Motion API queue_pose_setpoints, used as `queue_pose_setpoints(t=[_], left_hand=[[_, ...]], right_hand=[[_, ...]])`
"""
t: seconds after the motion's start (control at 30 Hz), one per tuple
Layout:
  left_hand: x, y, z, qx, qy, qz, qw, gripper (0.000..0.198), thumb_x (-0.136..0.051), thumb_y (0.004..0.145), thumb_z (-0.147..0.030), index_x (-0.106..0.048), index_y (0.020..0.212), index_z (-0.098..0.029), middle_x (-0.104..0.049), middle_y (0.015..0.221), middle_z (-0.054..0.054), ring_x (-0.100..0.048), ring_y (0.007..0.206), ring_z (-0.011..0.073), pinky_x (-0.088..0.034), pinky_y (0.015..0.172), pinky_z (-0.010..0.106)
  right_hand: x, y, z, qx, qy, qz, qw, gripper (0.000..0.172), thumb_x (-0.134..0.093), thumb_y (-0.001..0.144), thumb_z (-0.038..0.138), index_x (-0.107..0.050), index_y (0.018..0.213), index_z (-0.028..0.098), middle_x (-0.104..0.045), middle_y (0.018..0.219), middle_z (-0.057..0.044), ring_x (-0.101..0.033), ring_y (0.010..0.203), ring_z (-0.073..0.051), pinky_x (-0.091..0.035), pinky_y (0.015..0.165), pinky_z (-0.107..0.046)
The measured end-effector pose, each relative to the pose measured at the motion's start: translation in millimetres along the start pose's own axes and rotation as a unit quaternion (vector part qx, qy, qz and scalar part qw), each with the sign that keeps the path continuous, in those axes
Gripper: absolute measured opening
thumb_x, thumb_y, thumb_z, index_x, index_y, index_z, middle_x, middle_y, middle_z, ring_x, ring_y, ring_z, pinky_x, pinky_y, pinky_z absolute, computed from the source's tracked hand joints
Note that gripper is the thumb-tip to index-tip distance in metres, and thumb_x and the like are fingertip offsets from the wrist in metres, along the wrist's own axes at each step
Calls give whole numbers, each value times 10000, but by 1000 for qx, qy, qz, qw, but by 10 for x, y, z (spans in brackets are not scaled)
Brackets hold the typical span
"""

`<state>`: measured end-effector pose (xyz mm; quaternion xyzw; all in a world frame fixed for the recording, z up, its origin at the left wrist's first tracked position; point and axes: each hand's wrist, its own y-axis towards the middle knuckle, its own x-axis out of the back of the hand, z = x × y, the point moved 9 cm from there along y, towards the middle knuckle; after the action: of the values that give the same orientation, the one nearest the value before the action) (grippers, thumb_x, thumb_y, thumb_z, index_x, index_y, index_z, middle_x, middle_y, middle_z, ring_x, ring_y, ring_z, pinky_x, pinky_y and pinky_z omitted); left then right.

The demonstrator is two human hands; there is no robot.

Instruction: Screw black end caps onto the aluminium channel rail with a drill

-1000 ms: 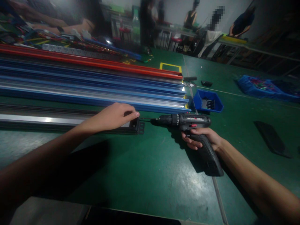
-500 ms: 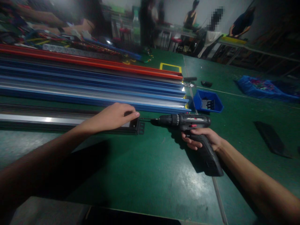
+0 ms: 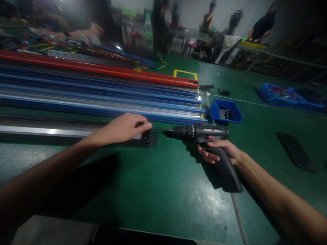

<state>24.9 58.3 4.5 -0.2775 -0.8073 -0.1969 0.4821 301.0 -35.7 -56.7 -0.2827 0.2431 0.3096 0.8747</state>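
Note:
My right hand (image 3: 219, 151) is wrapped round the grip of a black cordless drill (image 3: 209, 132), which points left with a long thin bit. The bit's tip meets the end of a long black metal profile (image 3: 51, 130) with a silvery strip inside. At that end sits a black end cap (image 3: 146, 136) with a slotted tab (image 3: 154, 140) sticking out. My left hand (image 3: 125, 126) lies over the profile and grips its end, thumb against the top of the cap. Its other fingertips are hidden behind the profile's wall.
Blue profiles (image 3: 102, 98) and a red profile (image 3: 102, 67) lie behind the black one. A blue bin (image 3: 226, 110) with black brackets stands beyond the drill; a dark flat piece (image 3: 296, 152) lies right. Co-workers' arms (image 3: 79, 32) are across the green table (image 3: 163, 190).
Both hands, the drill and the profile keep almost the same places. The view has shifted very slightly, and a co-worker's arm at the upper left has moved.

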Motion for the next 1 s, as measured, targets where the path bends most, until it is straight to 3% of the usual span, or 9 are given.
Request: queue_pose_setpoints(t=[1.0], left_hand=[[-5, -4, 6, 9, -9, 5, 1000, 571, -424, 1030, -675, -763, 1007, -217, -773, 1010, 45, -680, 897, 213, -457, 791, 314]], right_hand=[[-4, -20, -34, -8, 4, 14, 1000, 252, -753, 939, 272, -749, 1021, 35, -670, 774, -41, -499, 471, -43, -551, 568, -209]])
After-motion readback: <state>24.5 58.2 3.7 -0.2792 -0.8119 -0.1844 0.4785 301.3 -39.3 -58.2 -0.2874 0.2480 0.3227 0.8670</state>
